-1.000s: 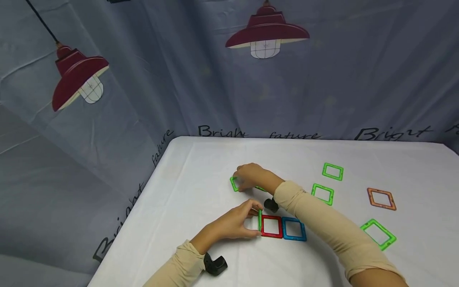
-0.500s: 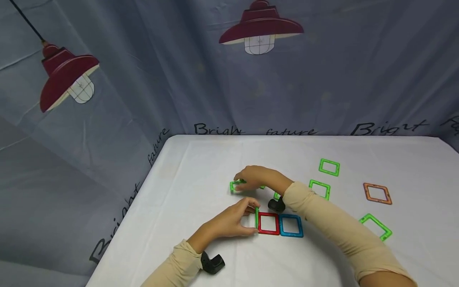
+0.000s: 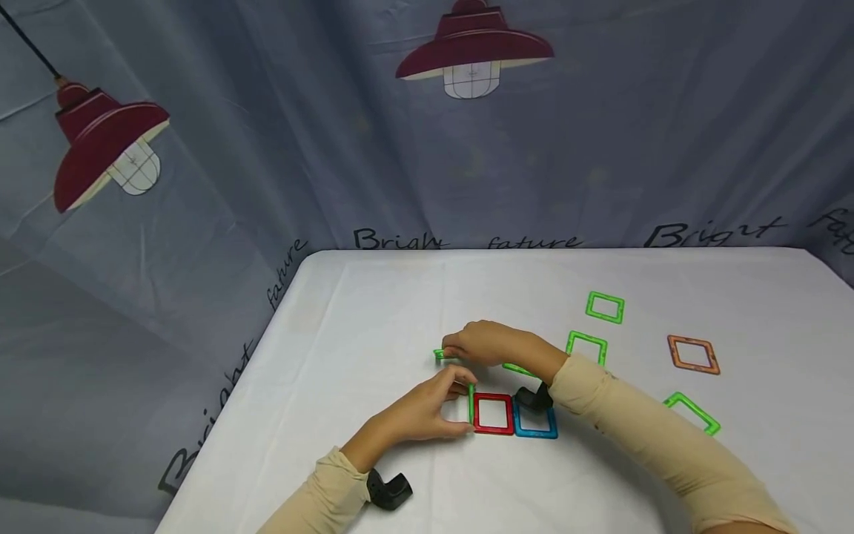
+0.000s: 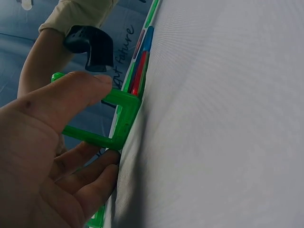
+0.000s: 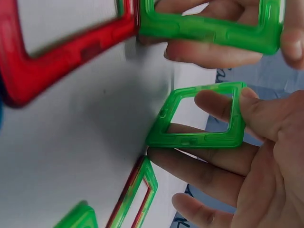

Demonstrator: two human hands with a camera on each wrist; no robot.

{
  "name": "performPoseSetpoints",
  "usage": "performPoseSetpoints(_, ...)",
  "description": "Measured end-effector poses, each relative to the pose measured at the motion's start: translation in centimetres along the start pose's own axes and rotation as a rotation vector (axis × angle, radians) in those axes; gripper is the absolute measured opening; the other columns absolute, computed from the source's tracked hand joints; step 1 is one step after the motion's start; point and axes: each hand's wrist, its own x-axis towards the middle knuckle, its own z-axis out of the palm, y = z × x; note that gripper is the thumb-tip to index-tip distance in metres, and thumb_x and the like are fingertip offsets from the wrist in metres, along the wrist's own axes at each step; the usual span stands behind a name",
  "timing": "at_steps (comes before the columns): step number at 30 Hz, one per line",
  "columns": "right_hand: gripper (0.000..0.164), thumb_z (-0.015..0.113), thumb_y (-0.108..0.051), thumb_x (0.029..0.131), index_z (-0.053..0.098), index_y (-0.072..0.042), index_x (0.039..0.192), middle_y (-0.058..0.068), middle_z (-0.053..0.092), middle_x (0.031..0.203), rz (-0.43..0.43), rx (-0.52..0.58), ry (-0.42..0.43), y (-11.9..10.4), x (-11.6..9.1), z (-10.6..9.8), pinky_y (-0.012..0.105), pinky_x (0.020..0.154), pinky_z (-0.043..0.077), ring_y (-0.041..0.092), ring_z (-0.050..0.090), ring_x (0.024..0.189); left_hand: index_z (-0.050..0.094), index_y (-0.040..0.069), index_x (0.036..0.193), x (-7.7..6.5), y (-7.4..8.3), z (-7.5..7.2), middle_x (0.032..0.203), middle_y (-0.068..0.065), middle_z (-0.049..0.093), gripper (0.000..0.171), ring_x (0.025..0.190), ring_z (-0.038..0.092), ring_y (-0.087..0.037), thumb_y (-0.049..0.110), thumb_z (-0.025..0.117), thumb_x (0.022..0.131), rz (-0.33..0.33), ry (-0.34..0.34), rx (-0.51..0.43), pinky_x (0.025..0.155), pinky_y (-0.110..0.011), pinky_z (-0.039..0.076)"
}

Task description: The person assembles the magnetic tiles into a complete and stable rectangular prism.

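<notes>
A grey-blue curtain (image 3: 320, 133) printed with red lamps (image 3: 474, 48) hangs behind the white tabletop (image 3: 373, 297). Beige sleeves (image 3: 660, 437) cover both forearms reaching over it. The left hand (image 3: 427, 408) has its grip clamped on an upright green tile (image 3: 471, 404), a square open frame, standing at the left edge of a flat red square tile (image 3: 494, 430). Farther from the person, the right hand (image 3: 483, 343) pinches a second green tile (image 5: 199, 140) between thumb and fingers; whether that one touches the tabletop I cannot tell. A blue square tile (image 3: 536, 434) lies against the red one's right side. To the right lie an orange square tile (image 3: 694, 367) and three loose green tiles (image 3: 603, 317), all apart. Each wrist carries a small black device (image 3: 390, 492).
</notes>
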Motion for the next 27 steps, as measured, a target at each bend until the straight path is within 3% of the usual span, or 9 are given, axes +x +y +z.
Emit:
performPoseSetpoints(5, 0.017, 0.046, -0.024, 0.096, 0.057, -0.014, 0.089, -0.006, 0.037, 0.056, 0.012, -0.015, 0.027, -0.4, -0.9, 0.6, 0.018, 0.050, 0.031, 0.009, 0.038, 0.054, 0.033, 0.012, 0.124, -0.1, -0.2, 0.2, 0.125, -0.005, 0.047, 0.061, 0.114, 0.050, -0.009, 0.015, 0.073, 0.077, 0.004, 0.005, -0.013, 0.097, -0.018, 0.041)
performPoseSetpoints(16, 0.013, 0.051, -0.019, 0.093, 0.059, -0.014, 0.084, -0.008, 0.037, 0.054, 0.057, 0.003, 0.117, 0.0, -3.9, 1.4, 0.018, 0.052, 0.033, 0.006, 0.037, 0.050, 0.035, 0.012, 0.122, 0.0, -0.2, 0.3, 0.119, -0.002, 0.042, 0.059, 0.112, 0.051, -0.009, 0.018, 0.072, 0.078, 0.041, 0.036, 0.026, 0.097, -0.018, 0.042)
performPoseSetpoints(21, 0.008, 0.054, -0.018, 0.091, 0.060, -0.015, 0.085, -0.007, 0.052, 0.061, 0.106, -0.027, 0.181, 0.2, -4.9, 1.6, 0.020, 0.054, 0.039, 0.007, 0.042, 0.054, 0.035, 0.011, 0.122, 0.0, -0.4, 0.3, 0.117, -0.002, 0.041, 0.059, 0.113, 0.050, -0.009, 0.017, 0.073, 0.077, 0.059, 0.046, 0.030, 0.097, -0.017, 0.041)
performPoseSetpoints(27, 0.005, 0.057, -0.013, 0.089, 0.061, -0.015, 0.086, -0.004, 0.068, 0.076, 0.126, -0.045, 0.200, 0.0, -5.9, 1.9, 0.020, 0.056, 0.045, 0.004, 0.047, 0.056, 0.036, 0.011, 0.121, 0.1, -0.5, 0.2, 0.118, -0.002, 0.042, 0.059, 0.113, 0.049, -0.009, 0.017, 0.073, 0.077, 0.074, 0.053, 0.035, 0.097, -0.017, 0.042)
